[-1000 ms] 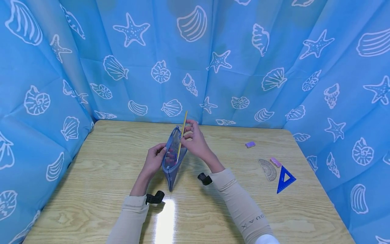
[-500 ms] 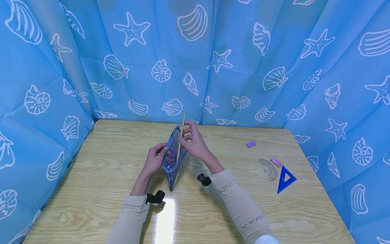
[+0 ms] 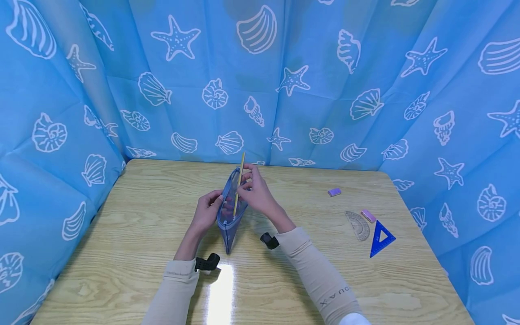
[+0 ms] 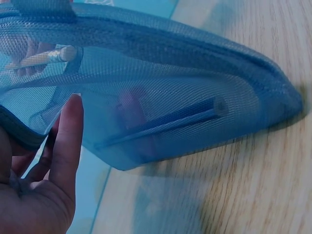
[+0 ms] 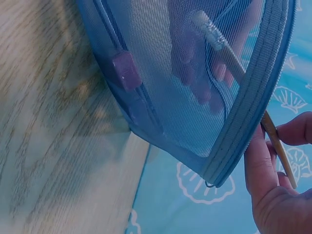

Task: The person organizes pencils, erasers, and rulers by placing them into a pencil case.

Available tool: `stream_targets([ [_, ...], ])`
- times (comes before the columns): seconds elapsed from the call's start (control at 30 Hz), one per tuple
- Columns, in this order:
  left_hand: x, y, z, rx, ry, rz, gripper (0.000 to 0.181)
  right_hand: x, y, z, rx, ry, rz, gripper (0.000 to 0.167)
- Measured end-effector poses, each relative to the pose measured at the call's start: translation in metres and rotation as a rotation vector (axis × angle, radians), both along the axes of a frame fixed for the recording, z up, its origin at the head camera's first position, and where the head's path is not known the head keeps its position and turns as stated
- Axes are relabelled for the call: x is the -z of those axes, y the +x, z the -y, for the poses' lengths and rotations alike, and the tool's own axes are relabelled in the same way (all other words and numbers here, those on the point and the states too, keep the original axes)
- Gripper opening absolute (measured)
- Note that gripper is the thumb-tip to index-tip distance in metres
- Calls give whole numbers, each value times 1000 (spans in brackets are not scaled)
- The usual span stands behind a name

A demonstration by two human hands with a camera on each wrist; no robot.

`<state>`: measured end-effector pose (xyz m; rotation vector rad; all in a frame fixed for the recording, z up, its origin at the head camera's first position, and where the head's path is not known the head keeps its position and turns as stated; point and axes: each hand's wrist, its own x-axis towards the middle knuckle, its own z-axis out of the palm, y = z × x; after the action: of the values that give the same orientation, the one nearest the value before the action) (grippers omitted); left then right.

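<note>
A blue mesh zip pouch (image 3: 229,230) stands unzipped on the table, its mouth spread. My left hand (image 3: 205,212) grips its left rim between thumb and fingers. My right hand (image 3: 259,193) pinches a yellow pencil (image 3: 242,167) whose lower part, with the eraser end, is inside the pouch while the other end sticks out above. Through the mesh in the right wrist view, a pinkish-purple eraser (image 5: 126,70) lies near the bottom beside slim dark sticks (image 5: 148,107), their kind unclear. The left wrist view shows the pencil's eraser end (image 4: 67,53) through the mesh.
On the right of the table (image 3: 134,271) lie a purple eraser (image 3: 334,192), a pink eraser (image 3: 368,215), a clear protractor (image 3: 357,226) and a blue set square (image 3: 381,239). A blue shell-print curtain (image 3: 260,81) hangs behind and at both sides.
My right hand has moved slightly left and down with the pencil, which now sits a little lower in the pouch mouth. My left hand and the pouch have stayed about the same.
</note>
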<state>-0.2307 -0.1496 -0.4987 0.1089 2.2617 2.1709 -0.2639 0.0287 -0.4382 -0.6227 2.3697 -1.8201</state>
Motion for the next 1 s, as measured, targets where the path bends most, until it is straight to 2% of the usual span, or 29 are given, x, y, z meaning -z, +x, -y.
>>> stream_targets([
  [0.5, -1, 0, 0, -34, -31, -36, 31, -2, 5, 3, -13, 63, -7, 63],
  [1.0, -1, 1, 1, -2, 0, -8, 34, -3, 9, 3, -23, 135, 17, 67],
])
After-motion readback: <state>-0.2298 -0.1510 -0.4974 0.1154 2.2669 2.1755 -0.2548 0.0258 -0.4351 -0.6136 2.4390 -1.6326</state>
